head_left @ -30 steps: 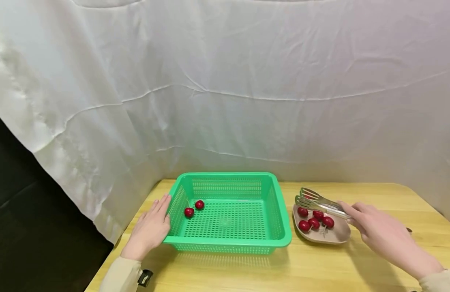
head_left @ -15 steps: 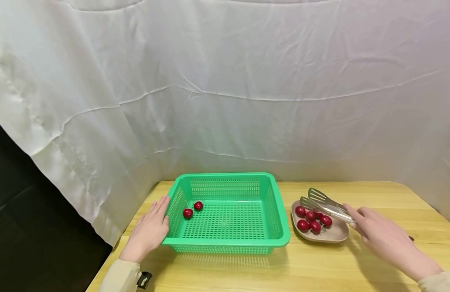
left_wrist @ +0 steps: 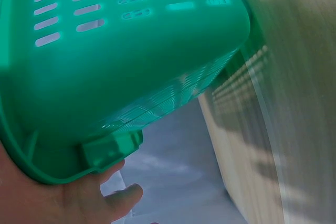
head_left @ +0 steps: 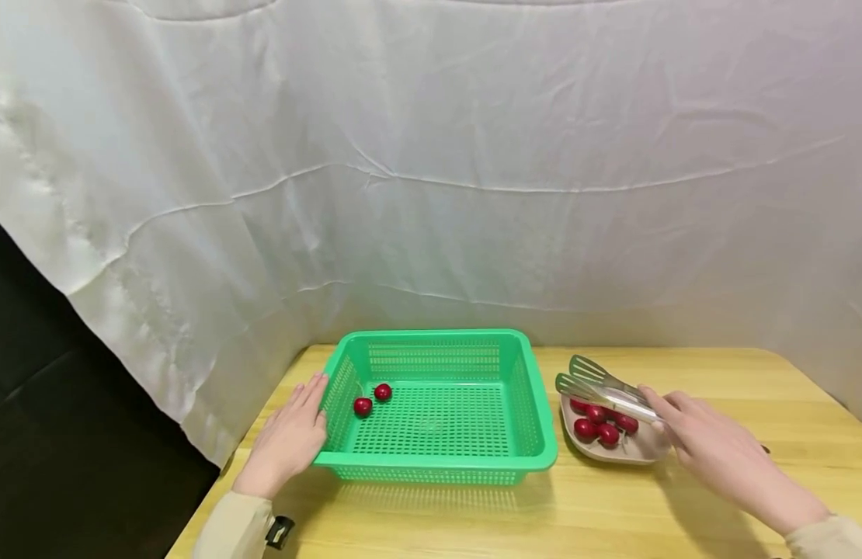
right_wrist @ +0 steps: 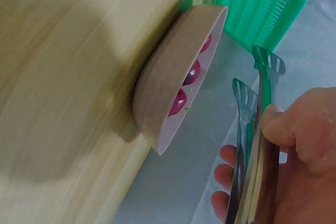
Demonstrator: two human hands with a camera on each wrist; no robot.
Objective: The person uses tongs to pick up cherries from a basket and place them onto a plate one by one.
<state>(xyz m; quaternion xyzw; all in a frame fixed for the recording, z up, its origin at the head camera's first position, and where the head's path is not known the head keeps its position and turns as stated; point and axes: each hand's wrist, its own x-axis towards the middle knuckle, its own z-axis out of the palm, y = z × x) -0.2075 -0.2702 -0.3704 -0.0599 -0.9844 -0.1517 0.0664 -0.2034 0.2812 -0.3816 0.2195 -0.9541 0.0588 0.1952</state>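
My left hand rests with straight fingers along the left rim of a green perforated plastic basket. Inside, near its left wall, lie two dark red cherries. In my right hand I grip metal tongs, their slotted heads a little apart with nothing between them in the right wrist view. Below the tongs sits a shallow beige dish with several cherries, some partly covered by the tongs. The right wrist view shows the tong heads beyond the dish's rim.
Basket and dish stand side by side on a light wooden table. Pale cloth hangs behind it, and a dark area lies to the left. A small dark object shows just behind my right hand.
The tongs shifted right over the dish, then back left. Red seen at the tong heads a second ago no longer shows there, and the dish's cherries lie differently. My left hand stays put.
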